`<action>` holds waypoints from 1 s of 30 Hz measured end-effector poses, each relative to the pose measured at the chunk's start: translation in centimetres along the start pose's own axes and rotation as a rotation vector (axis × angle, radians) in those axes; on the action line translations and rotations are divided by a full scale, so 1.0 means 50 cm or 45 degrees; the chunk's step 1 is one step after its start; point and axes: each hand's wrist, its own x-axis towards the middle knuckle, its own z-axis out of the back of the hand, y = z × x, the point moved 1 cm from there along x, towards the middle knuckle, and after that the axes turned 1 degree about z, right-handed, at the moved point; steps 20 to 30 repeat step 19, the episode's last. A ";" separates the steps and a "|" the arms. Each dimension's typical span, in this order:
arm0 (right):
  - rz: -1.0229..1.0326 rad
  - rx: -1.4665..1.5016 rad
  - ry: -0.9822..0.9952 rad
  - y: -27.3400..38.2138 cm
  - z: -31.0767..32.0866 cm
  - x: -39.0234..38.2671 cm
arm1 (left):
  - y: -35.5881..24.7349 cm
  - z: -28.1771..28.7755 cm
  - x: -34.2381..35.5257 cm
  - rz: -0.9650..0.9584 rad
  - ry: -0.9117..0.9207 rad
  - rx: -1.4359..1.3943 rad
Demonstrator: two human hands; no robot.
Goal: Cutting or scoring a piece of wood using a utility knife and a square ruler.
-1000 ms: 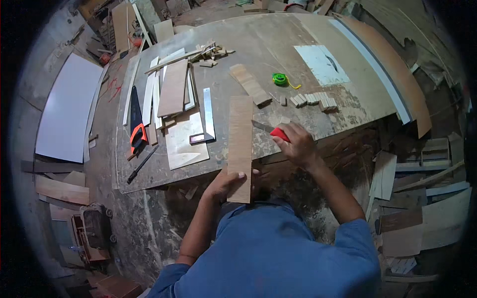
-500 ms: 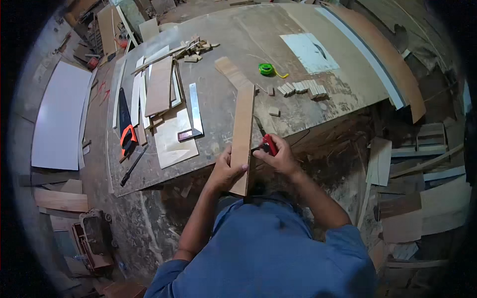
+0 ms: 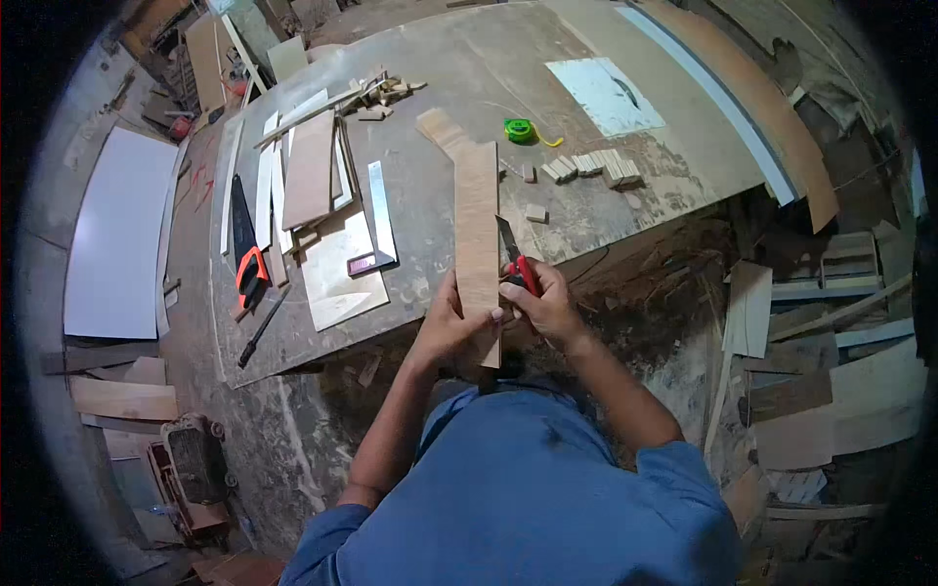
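Note:
My left hand is closed around the lower part of a narrow plywood strip, its thumb over the face near the right edge. The strip's upper end overlaps another wooden piece lying angled on the table. My right hand grips a red-handled utility knife. Its dark blade points up and leans against or close beside the strip's right edge; I cannot tell if it touches. A small wood block lies right of the blade.
The worktable carries a green tape measure, short wood blocks, a try square, a handsaw with orange handle, stacked wood strips and a white sheet. Offcuts crowd the floor at right.
The plywood strip has turned so its broad face shows more, and its lower end has shifted up and right. My right hand has rotated the knife, bringing its blade into clear view.

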 end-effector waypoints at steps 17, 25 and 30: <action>0.743 -1.452 0.234 0.016 0.049 0.014 | 0.026 0.013 0.041 0.191 -0.402 -0.106; 0.794 -1.529 0.270 0.038 0.041 0.012 | 0.047 0.020 0.050 0.220 -0.443 -0.256; 0.794 -1.529 0.270 0.038 0.041 0.012 | 0.047 0.020 0.050 0.220 -0.443 -0.256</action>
